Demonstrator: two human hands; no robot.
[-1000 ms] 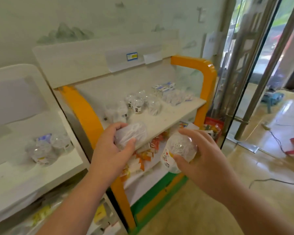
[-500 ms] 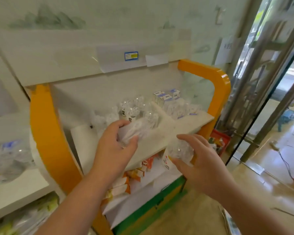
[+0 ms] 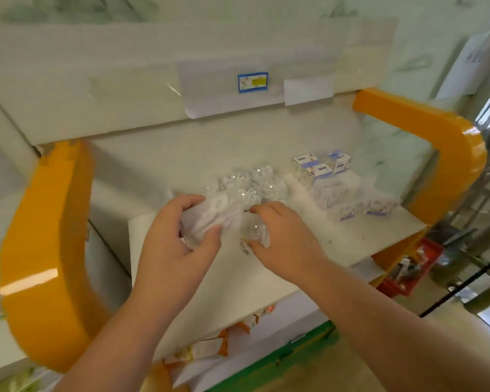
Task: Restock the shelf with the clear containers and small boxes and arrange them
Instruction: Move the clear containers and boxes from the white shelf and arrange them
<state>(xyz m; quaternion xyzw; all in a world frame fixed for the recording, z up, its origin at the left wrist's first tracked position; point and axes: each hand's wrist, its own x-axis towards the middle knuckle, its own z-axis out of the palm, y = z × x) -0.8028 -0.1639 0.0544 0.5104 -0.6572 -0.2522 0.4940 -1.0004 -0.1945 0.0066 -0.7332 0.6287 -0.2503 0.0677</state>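
Note:
My left hand [image 3: 176, 236] grips a clear round container [image 3: 210, 219] full of white pieces, low over the white shelf [image 3: 266, 278]. Just to its right, my right hand [image 3: 283, 239] holds a second clear container [image 3: 256, 232] against the shelf surface. Right behind both hands stands a cluster of several clear containers [image 3: 252, 182]. Small blue-and-white boxes [image 3: 320, 168] are stacked at the back right, with more small clear boxes [image 3: 362, 205] in front of them.
Orange curved posts frame the shelf at the left [image 3: 46, 250] and right [image 3: 453, 165]. A blue price tag [image 3: 252, 82] hangs on the panel above. Orange packets [image 3: 210, 346] fill the shelf below. A red basket [image 3: 413, 273] sits on the floor at the right.
Both hands have moved forward and up onto the shelf with their containers, drawing close together just in front of the cluster. The view has come closer to the shelf.

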